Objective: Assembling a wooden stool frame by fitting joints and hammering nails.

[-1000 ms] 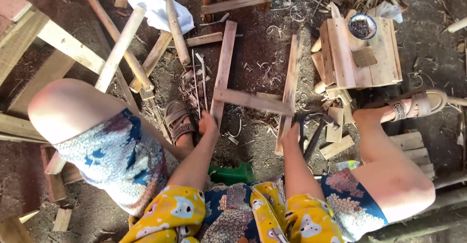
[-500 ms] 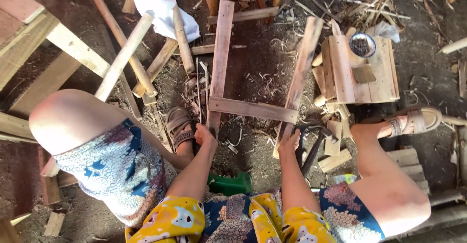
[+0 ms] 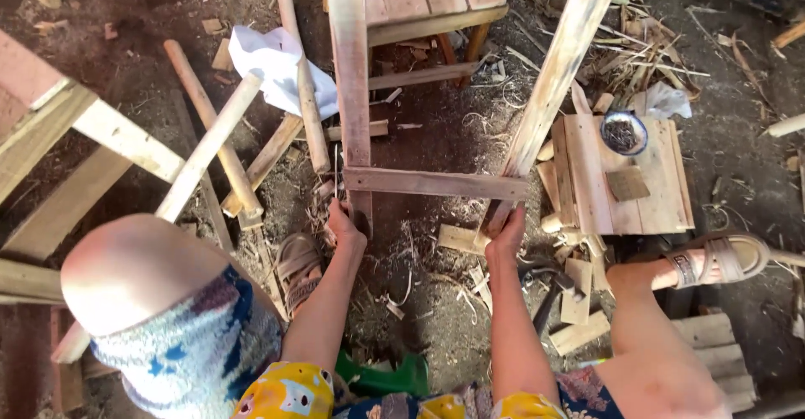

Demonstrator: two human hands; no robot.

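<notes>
I hold a wooden frame (image 3: 432,182) made of two long slats joined by a crosspiece. It is tilted up off the dirt toward me. My left hand (image 3: 345,226) grips the lower end of the left slat (image 3: 348,75). My right hand (image 3: 506,233) grips the lower end of the right slat (image 3: 558,67). The crosspiece runs between the slats just above both hands. My knees and sandalled feet flank the frame.
A small wooden stool (image 3: 625,176) with a tin of nails (image 3: 623,132) stands at right. A hammer (image 3: 549,289) lies by my right leg. Another stool (image 3: 428,0) sits beyond the frame. Loose sticks, a white cloth (image 3: 268,62), offcuts and shavings litter the ground.
The frame lay flat on the ground; both hands have lifted its far end so it now stands steeply toward the camera.
</notes>
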